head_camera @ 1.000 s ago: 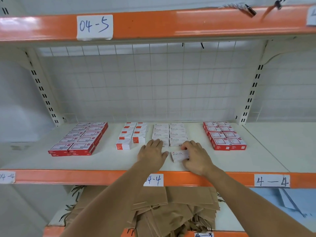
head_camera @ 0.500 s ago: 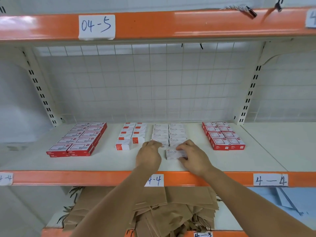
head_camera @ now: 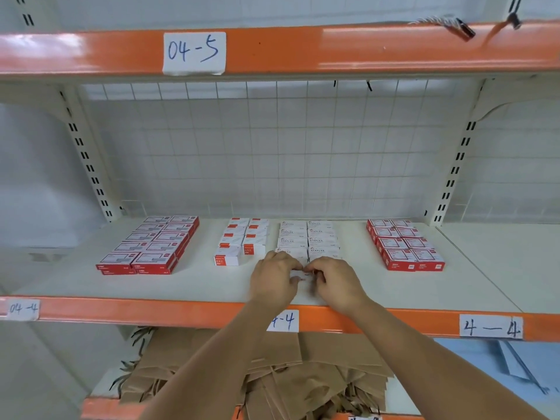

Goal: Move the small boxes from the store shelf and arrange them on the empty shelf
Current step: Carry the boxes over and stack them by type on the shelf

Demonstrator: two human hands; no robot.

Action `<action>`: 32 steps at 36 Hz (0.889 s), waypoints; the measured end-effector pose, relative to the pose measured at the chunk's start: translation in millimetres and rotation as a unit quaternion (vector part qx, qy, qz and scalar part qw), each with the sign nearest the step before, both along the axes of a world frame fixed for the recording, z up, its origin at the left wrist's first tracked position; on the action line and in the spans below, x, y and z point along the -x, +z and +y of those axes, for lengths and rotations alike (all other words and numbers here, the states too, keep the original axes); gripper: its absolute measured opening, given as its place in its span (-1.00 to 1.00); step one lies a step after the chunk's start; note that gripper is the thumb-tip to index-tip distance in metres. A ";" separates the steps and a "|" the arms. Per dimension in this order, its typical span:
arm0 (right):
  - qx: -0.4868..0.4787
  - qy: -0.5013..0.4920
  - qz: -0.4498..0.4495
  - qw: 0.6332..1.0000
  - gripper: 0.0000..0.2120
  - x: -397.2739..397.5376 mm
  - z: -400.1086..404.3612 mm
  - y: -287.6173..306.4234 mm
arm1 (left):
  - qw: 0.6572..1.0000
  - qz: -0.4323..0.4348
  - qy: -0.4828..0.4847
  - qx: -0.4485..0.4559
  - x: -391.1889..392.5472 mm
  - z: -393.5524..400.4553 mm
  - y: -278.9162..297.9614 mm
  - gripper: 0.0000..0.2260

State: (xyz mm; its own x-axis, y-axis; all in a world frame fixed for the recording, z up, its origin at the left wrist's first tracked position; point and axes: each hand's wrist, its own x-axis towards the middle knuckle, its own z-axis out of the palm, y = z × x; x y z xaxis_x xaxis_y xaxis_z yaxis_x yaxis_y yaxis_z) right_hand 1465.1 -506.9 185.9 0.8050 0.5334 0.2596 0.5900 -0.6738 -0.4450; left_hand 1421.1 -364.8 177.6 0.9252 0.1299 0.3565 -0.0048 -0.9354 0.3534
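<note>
The white shelf point(head_camera: 394, 286) with its orange front edge carries four blocks of small boxes: red ones at left point(head_camera: 151, 247) and right point(head_camera: 404, 244), red-and-white ones point(head_camera: 242, 241) and white staple boxes point(head_camera: 309, 237) between. At the front of the staple block, the left hand point(head_camera: 274, 278) and right hand point(head_camera: 338, 283) meet, fingers curled round one white box point(head_camera: 301, 275) lying on the shelf

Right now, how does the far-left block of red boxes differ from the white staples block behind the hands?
The far-left red block is red-sided and untouched; the white staples block is white and sits just behind the left hand and right hand. Both are tidy two-column rows.
</note>
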 end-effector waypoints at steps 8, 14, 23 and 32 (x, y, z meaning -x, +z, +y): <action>-0.008 -0.133 -0.044 0.990 -0.60 -4.1 -7.7 -2.5 | 0.999 0.018 0.023 0.013 -2.9 0.7 -1.4 -0.69; 0.014 -0.153 -0.051 0.987 -0.61 -3.9 -9.0 -7.3 | 0.999 0.018 0.037 -0.014 -2.0 -0.5 -2.2 -0.67; 0.103 -0.138 -0.051 0.984 -0.62 -6.3 -8.4 -4.1 | 0.998 0.036 0.035 -0.025 -4.6 -1.4 2.0 -0.69; 0.139 -0.197 -0.047 0.969 -0.57 -1.9 -51.5 18.5 | 0.999 0.037 0.025 -0.011 -14.6 -10.5 20.6 -0.69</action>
State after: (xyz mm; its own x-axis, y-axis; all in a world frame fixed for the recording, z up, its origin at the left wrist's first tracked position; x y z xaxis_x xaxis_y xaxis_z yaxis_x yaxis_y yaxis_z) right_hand 1467.0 -558.4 204.5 0.9402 0.2488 0.2327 0.2914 -0.9412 -0.1708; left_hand 1435.7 -375.2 198.2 0.9417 0.1697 0.2906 0.0676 -0.9413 0.3307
